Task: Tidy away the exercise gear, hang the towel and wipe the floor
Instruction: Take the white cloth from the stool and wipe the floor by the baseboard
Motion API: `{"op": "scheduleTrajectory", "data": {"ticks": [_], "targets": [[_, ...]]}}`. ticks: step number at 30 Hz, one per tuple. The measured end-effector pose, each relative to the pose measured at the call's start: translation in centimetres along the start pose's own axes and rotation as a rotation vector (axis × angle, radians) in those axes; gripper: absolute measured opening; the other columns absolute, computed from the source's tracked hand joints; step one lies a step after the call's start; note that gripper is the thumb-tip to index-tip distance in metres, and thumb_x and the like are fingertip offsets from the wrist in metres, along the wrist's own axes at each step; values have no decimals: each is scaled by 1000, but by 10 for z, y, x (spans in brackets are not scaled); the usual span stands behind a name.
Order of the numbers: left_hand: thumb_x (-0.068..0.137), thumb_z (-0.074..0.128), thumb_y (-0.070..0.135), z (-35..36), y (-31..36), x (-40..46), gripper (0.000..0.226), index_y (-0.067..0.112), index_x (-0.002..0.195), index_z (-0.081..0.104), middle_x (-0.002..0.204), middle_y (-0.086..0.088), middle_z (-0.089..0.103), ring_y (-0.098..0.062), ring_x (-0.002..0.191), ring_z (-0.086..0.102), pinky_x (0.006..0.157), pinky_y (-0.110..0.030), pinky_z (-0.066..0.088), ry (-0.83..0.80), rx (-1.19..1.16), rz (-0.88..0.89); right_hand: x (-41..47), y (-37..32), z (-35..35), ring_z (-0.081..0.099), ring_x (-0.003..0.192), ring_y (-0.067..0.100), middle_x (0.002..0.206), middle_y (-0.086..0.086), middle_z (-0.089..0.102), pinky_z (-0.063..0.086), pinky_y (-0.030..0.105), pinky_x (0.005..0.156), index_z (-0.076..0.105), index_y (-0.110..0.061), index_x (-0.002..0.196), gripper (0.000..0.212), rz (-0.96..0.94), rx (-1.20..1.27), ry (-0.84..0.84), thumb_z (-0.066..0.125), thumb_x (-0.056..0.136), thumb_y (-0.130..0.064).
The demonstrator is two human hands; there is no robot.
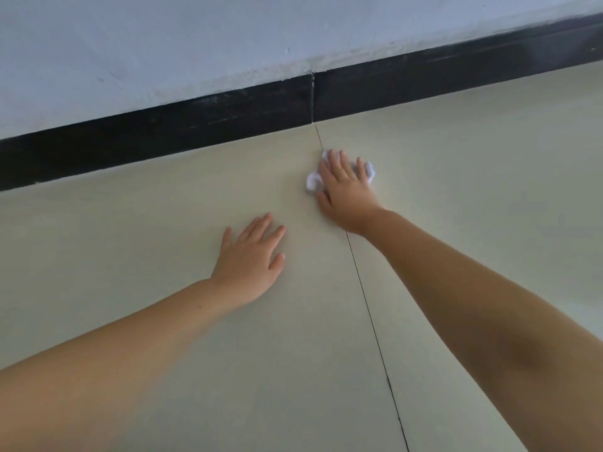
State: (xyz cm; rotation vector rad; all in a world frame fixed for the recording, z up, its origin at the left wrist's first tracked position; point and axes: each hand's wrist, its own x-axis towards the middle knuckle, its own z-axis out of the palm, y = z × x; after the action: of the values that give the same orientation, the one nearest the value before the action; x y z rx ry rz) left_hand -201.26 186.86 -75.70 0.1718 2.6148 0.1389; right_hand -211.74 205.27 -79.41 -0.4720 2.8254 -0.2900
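Observation:
A small crumpled white cloth (313,181) lies on the pale tiled floor (456,190) close to the wall. My right hand (346,190) presses flat on it with straight, spread fingers; most of the cloth is hidden under the palm, and bits stick out on both sides. My left hand (253,259) rests flat on the bare floor, nearer to me and to the left, fingers straight and holding nothing. No exercise gear or towel is in view.
A black skirting board (195,125) runs along the foot of a light wall (163,44) just beyond the cloth. A thin tile joint (368,308) crosses the floor from the skirting toward me, under my right wrist.

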Motion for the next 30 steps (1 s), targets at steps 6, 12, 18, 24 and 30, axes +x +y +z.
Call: {"op": "scheduleTrajectory", "data": {"ticks": [6, 12, 18, 24, 30], "targets": [[99, 32, 38, 8, -10, -19, 53, 29, 149, 16, 160, 2, -1, -12, 146, -2, 115, -53, 1, 13, -6, 55, -149, -2, 40, 36, 138, 26, 149, 8, 39, 16, 49, 112, 46, -15, 138, 51, -634, -146, -125, 52, 88, -19], [98, 32, 38, 23, -10, -28, 55, 29, 149, 15, 160, -1, -4, -15, 146, -5, 114, -57, 0, 38, 18, 66, -162, 48, 14, 7, 146, 34, 159, 8, 13, -5, 61, 111, 38, -37, 140, 58, 9, -205, 46, 47, 88, -11], [98, 34, 35, 24, -15, -35, 56, 27, 150, 15, 160, -1, -1, -15, 147, -2, 114, -58, 1, 40, -16, 46, -149, -25, 33, -5, 146, 31, 159, 16, 4, 3, 45, 119, 20, -20, 151, 52, 428, 128, 80, 23, 101, -34], [98, 35, 31, 23, -39, -38, 54, 25, 149, 18, 160, 0, 3, -13, 146, 2, 113, -57, 3, 82, 10, 0, -182, -97, 78, 42, 133, 30, 144, 10, 46, 35, 48, 107, 48, -20, 134, 51, -365, -36, 43, 40, 83, -20], [97, 27, 34, 29, -54, -38, 53, 25, 149, 20, 159, -4, 5, -18, 147, 5, 113, -56, 5, 100, -9, 42, -172, 68, 24, 22, 140, 38, 152, 21, 23, 29, 54, 109, 39, -15, 140, 47, 554, 110, 232, 34, 93, -8]]}}
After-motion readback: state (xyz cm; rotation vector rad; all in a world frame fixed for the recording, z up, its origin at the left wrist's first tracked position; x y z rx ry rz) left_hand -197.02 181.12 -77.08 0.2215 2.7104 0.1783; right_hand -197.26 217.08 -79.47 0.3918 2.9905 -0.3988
